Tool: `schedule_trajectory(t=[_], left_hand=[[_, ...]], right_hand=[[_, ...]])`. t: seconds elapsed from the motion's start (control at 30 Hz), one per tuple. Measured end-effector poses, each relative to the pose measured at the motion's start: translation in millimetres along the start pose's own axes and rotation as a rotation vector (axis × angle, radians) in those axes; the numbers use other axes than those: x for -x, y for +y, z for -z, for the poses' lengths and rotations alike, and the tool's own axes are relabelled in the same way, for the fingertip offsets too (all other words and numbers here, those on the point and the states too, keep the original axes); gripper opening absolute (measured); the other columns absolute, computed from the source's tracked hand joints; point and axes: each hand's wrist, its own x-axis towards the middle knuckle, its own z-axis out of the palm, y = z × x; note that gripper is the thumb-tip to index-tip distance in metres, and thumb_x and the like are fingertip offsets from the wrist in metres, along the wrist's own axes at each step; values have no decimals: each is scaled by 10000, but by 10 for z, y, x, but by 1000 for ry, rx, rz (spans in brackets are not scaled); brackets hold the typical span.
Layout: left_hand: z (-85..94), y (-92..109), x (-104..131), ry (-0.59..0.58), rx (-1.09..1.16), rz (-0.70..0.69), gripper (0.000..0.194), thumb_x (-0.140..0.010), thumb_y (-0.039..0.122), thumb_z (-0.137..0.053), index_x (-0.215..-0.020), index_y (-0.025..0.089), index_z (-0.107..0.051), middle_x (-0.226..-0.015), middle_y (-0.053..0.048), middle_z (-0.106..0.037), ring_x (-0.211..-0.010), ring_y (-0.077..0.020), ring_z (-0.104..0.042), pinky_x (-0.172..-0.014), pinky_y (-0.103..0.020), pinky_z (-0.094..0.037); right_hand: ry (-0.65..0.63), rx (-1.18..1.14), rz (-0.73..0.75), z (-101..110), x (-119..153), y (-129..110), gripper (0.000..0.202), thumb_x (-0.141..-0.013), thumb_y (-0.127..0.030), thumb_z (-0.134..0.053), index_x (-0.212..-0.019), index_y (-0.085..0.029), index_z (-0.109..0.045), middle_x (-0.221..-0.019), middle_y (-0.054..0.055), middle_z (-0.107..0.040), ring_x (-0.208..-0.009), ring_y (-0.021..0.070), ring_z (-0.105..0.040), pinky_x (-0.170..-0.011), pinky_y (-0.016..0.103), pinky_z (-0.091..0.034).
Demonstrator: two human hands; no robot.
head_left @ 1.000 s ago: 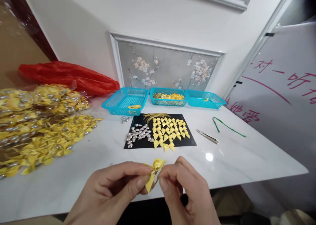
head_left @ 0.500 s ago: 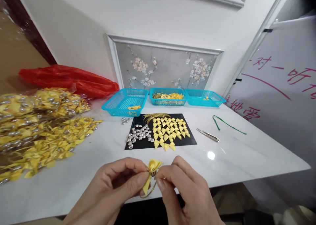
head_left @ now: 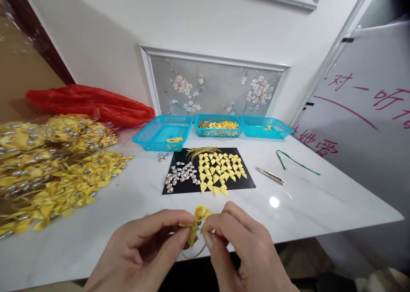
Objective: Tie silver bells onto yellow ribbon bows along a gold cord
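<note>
Between my hands, above the front edge of the table, is a yellow ribbon bow (head_left: pixel 202 212) with a thin gold cord (head_left: pixel 196 255) looping below it. My left hand (head_left: pixel 150 245) pinches the bow's left side between thumb and index finger. My right hand (head_left: pixel 240 243) is closed at the bow's right side, thumb against index finger, on the cord; its tips are partly hidden. Beyond them a black mat (head_left: pixel 246 184) bears rows of yellow bows (head_left: pixel 221 168), silver beads (head_left: pixel 181 174) and a bundle of gold cords (head_left: pixel 200 152).
Three blue baskets (head_left: pixel 141 139) stand along the wall, with yellow pieces inside. Tweezers (head_left: pixel 270 176) and a green tie (head_left: pixel 297 166) lie on the right. A large heap of yellow bows with silver beads (head_left: pixel 64 189) covers the left, beside red plastic (head_left: pixel 89 102).
My left fingers have shifted slightly on the bow, and the bow has turned a little. The cord loop below hangs wider. My right hand is nearly in place.
</note>
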Motion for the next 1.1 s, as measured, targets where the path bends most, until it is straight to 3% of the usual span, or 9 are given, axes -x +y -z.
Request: schedule_trajectory(t=[0.17, 0.27, 0.4, 0.67, 0.83, 1.1], left_hand=[[1, 59, -11, -121, 14, 33, 127, -817, 422, -749, -853, 301, -765, -806, 25, -778, -745, -182, -716, -679, -208, -579], [-17, 135, -15, -211, 6, 35, 153, -861, 430, -705, -841, 287, -755, -765, 22, -734, -723, -165, -674, -663, -207, -540], [-28, 181, -6, -263, 39, 44, 188, -877, 454, -684, -873, 276, -744, -778, 15, -699, -734, -168, -631, -661, -227, -513], [-14, 157, -17, -319, 161, 112, 183, -875, 451, -701, -869, 272, -740, -782, 28, -673, -730, -150, -591, -673, -222, -488], [9, 143, -30, -377, 250, 100, 160, -885, 434, -715, -867, 276, -737, -775, 37, -670, -715, -133, -581, -667, -207, -475], [16, 156, -25, -395, 414, 175, 148, -845, 391, -775, -830, 246, -749, -707, 36, -666, -661, -111, -557, -620, -183, -445]], right_hand=[[21, -117, 2, 71, -42, -3, 193, -922, -122, -567, -1020, -274, -633, -885, -8, -596, -704, 125, -592, -585, 236, -458], [-14, -154, 5, 110, -98, 16, 248, -941, -97, -529, -1019, -288, -666, -1009, 10, -586, -766, 117, -628, -664, 235, -519], [-144, -181, 87, 129, -142, 81, 329, -952, -46, -506, -1068, -294, -687, -1023, 21, -561, -810, 120, -653, -642, 219, -529], [-190, -159, 145, 148, -143, 133, 355, -931, -2, -526, -1070, -279, -698, -1006, 19, -607, -817, 120, -671, -606, 192, -520], [-172, -118, 192, 140, -136, 114, 319, -914, 17, -531, -1020, -232, -701, -967, 23, -635, -744, 98, -649, -589, 174, -508], [-6, -106, 344, 51, -107, 106, 265, -918, 12, -576, -962, -208, -718, -911, 37, -690, -741, 133, -637, -592, 219, -524]])
